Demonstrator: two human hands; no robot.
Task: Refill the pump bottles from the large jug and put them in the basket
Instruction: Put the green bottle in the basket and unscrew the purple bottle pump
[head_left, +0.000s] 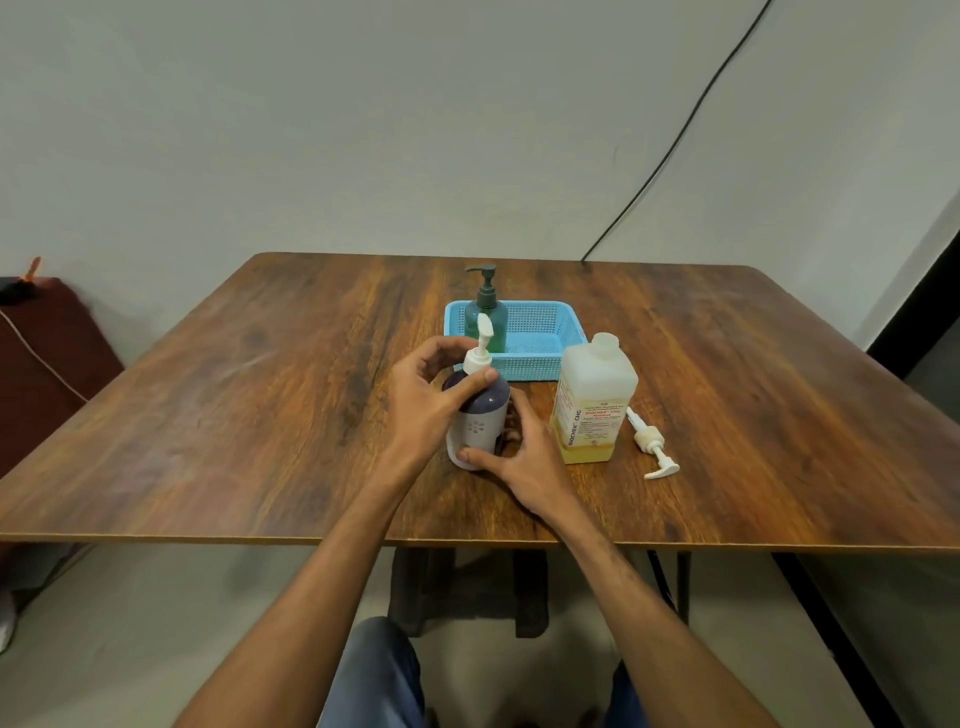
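Note:
A purple and white pump bottle (480, 415) stands upright on the wooden table (260, 415). My left hand (431, 400) curls its fingers and thumb round the bottle's white pump collar (475, 361). My right hand (519, 457) grips the bottle's lower body from the right. A large translucent jug (592, 400) with yellowish liquid low inside stands just right of the bottle, its cap on. A teal green pump bottle (487, 312) stands upright in the left end of the blue basket (540, 338) behind.
A loose white pump head (649, 441) lies flat on the table right of the jug. A black cable (691, 114) runs down the wall to the table's back edge. A dark red seat (47, 353) sits at the left.

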